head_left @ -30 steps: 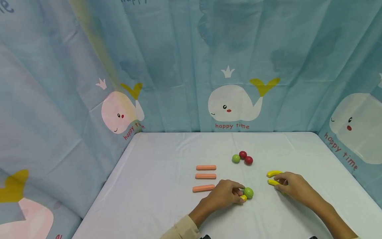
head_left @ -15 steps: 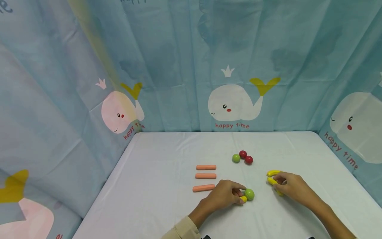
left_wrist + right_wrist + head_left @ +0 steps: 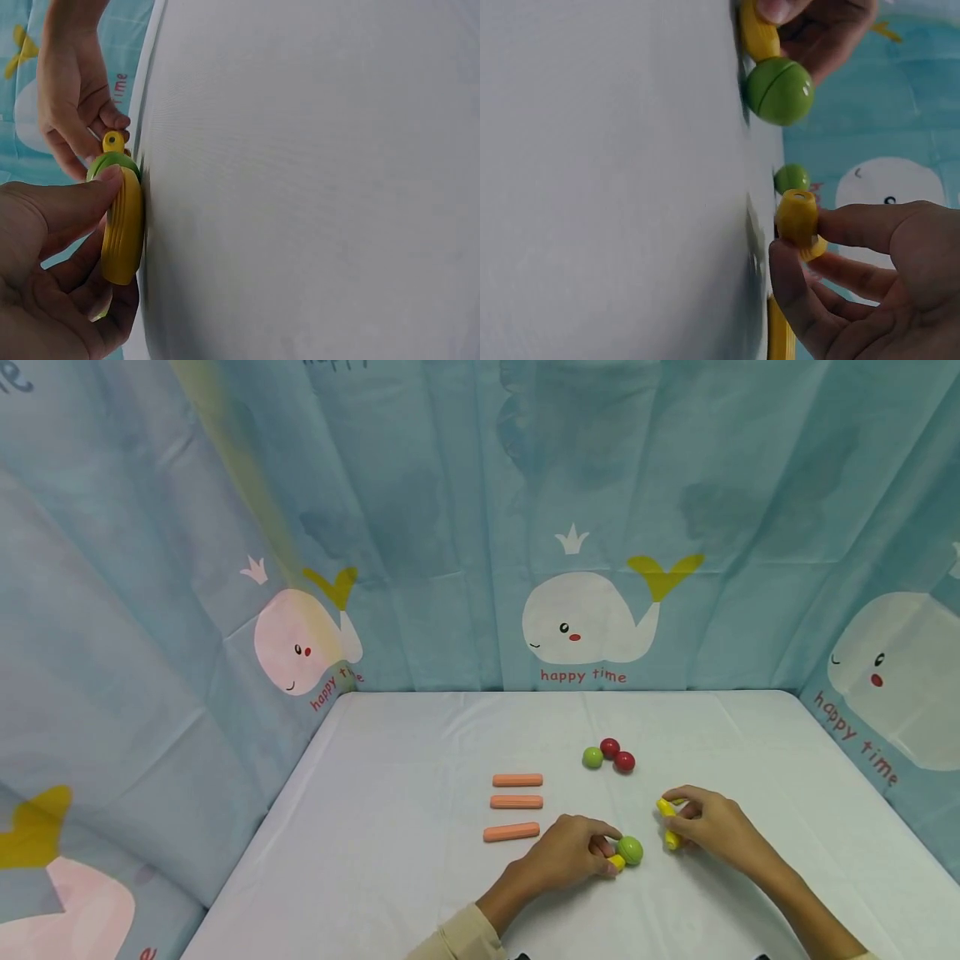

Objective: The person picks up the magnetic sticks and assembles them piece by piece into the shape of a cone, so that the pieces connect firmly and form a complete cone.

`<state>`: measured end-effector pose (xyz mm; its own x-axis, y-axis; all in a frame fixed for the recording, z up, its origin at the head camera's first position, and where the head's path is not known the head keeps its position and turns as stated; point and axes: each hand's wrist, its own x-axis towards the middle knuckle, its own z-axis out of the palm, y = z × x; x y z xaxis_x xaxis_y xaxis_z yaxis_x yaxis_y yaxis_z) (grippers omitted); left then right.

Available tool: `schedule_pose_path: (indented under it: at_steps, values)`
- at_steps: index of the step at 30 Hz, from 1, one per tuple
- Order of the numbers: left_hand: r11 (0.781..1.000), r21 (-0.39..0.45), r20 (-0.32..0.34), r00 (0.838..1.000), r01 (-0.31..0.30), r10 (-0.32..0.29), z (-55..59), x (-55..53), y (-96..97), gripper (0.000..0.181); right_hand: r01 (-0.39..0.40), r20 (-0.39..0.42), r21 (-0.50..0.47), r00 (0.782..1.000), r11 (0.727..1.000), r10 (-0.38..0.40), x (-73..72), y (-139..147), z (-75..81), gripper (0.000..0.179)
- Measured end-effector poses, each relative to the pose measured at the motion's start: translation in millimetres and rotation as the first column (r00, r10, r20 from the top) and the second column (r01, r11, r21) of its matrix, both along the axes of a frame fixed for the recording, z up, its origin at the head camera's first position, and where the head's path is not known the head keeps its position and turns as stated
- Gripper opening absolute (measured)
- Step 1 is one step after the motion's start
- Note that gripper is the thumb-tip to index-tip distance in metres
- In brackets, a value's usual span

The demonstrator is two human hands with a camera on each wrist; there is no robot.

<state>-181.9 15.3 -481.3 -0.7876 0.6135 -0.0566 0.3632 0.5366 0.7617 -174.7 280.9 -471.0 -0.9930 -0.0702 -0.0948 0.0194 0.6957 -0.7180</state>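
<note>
Clearly, our right hand (image 3: 716, 827) pinches a yellow toy banana (image 3: 672, 838) between thumb and fingers, upper end tipped away from us; whether its lower end touches the white table (image 3: 420, 877), we cannot quite tell. Our left hand (image 3: 566, 853) pinches a second banana (image 3: 124, 232) between thumb and fingers, its tip just beside a green ball (image 3: 631, 851). We judge both bananas light, stiff and somewhat slippery, best gripped around the thick middle.
</note>
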Motion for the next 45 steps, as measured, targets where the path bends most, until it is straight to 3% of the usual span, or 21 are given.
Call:
schedule_pose_path:
  at_steps: [14,31,37,42,45]
  values:
    - [0.998,-0.025,-0.037,0.998,0.049,-0.05,-0.8,2.3,7.0,0.042,-0.017,-0.013,-0.101,1.0,0.995,0.015,-1.3,-19,-1.8,0.044]
    - [0.998,-0.035,-0.018,0.999,0.045,-0.046,-0.2,3.3,9.1,0.042,-0.016,0.023,-0.111,1.0,0.994,0.019,0.9,-25,-3.5,0.045]
    - [0.999,-0.031,-0.014,0.999,0.037,-0.038,-1.2,2.9,8.7,0.043,-0.004,0.049,-0.046,0.999,0.999,0.006,2.8,-28,-3.6,0.051]
    - [0.999,-0.025,-0.017,0.999,0.038,-0.038,-1.0,3.3,8.2,0.042,-0.003,0.056,0.061,0.998,0.998,-0.001,7.6,-33,-1.9,0.067]
    - [0.999,-0.023,-0.019,0.999,0.032,-0.032,-1.2,3.7,8.6,0.044,-0.017,0.061,0.077,0.998,0.997,0.013,10.6,-37,-0.3,0.077]
